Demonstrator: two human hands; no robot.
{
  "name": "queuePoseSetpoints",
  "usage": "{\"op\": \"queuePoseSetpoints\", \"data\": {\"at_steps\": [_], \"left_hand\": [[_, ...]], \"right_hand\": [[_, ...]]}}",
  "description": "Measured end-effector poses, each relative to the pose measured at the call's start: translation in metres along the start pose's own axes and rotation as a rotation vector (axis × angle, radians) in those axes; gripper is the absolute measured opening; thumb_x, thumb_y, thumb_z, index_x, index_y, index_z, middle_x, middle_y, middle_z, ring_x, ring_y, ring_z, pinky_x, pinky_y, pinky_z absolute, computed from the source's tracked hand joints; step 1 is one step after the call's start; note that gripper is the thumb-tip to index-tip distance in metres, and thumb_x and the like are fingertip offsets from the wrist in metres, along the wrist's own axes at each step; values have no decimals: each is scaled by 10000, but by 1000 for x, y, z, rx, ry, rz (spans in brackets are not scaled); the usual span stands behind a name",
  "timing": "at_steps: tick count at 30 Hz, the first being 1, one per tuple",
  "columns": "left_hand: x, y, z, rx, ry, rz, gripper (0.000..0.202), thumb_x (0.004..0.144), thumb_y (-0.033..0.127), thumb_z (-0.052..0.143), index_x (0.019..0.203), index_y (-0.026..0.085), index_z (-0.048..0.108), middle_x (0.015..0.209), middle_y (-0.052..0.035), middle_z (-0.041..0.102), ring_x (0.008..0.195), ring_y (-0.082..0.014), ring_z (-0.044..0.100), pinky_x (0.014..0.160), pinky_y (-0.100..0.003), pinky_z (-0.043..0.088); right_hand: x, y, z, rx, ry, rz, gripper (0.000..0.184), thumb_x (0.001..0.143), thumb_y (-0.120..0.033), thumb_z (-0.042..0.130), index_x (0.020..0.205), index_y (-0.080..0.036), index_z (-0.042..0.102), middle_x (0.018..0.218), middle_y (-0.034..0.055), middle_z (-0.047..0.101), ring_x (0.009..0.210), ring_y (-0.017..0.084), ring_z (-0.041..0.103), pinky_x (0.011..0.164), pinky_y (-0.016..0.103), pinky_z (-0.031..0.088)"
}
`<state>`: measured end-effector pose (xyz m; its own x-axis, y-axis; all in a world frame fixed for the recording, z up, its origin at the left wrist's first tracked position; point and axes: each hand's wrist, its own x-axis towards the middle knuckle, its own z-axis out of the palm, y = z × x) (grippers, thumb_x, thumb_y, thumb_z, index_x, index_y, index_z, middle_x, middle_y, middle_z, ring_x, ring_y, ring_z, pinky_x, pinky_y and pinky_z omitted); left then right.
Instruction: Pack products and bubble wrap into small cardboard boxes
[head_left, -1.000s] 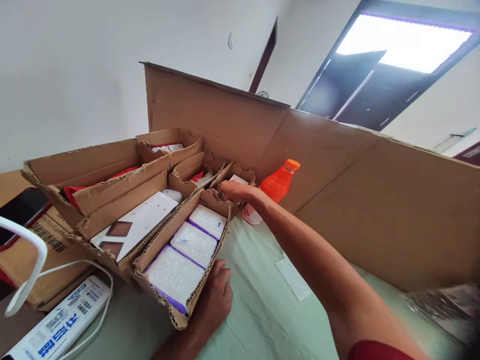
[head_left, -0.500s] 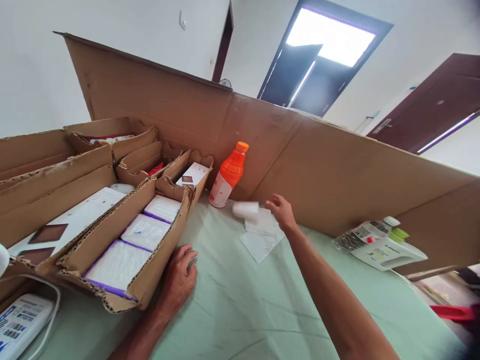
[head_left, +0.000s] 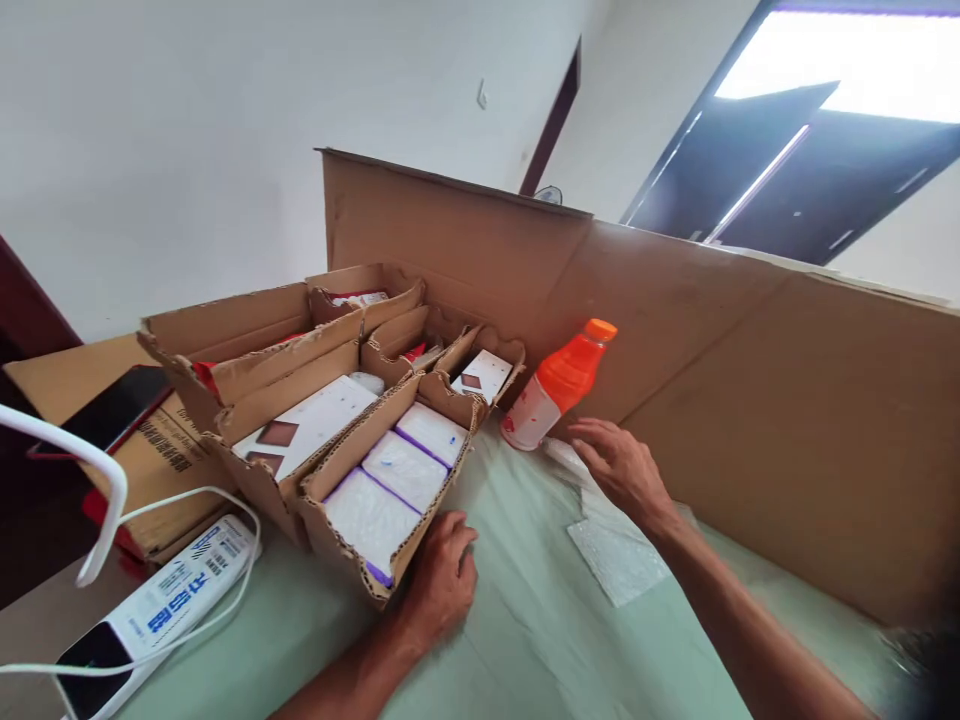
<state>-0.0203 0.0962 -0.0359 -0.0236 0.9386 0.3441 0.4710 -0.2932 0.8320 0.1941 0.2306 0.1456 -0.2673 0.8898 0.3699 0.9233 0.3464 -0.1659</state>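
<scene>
My right hand reaches over the cloth with its fingers stretched out, just right of an orange bottle with an orange cap that leans against the cardboard wall. Below its fingers lies a whitish plastic piece, partly covered by the hand. A sheet of bubble wrap lies flat under the wrist. My left hand rests on the cloth, loosely curled with nothing visible in it. It is beside a cardboard tray holding white plastic-wrapped packs with purple edges.
Cardboard trays with white boxes and red packets stand at the left. A tall cardboard wall runs behind the green cloth. A white power strip with a cable and a dark phone are at the far left.
The view has turned left, so everything sits further right. My right hand has moved closer to the bottle, over the whitish plastic. My left hand stays beside the tray.
</scene>
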Motion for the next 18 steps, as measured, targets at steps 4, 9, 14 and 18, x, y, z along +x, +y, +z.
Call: {"op": "queuePoseSetpoints", "data": {"at_steps": [4,9,14,18], "left_hand": [[-1,-1,1,-15,-18,-15,382,767,32,496,1069,195,664,1245,-126,654,1219,-251,604,1082,-413,479],[-1,-1,0,-15,-31,-2,384,788,44,497,1115,180,644,1308,-150,635,1260,-268,582,1106,-436,462],[0,-2,0,11,-43,-4,380,794,56,484,1098,207,653,1289,-135,650,1231,-281,601,1096,-476,468],[-2,-9,0,-34,-10,36,352,800,97,523,1104,208,661,1257,-126,664,1202,-280,621,1066,-463,504]], "right_hand": [[53,-126,-14,157,4,-370,285,935,-274,509,1055,-236,765,1012,61,774,893,210,704,790,311,521],[117,-261,13,-201,-337,-651,300,894,-149,560,1113,-239,744,1097,79,770,1026,244,714,803,296,512],[140,-303,50,-305,-459,-680,242,813,-89,633,1007,-149,766,1067,172,763,1053,293,713,850,341,539],[136,-293,48,-233,-491,-617,213,828,-129,625,996,-128,755,1079,187,753,1024,290,714,847,340,533]]}}
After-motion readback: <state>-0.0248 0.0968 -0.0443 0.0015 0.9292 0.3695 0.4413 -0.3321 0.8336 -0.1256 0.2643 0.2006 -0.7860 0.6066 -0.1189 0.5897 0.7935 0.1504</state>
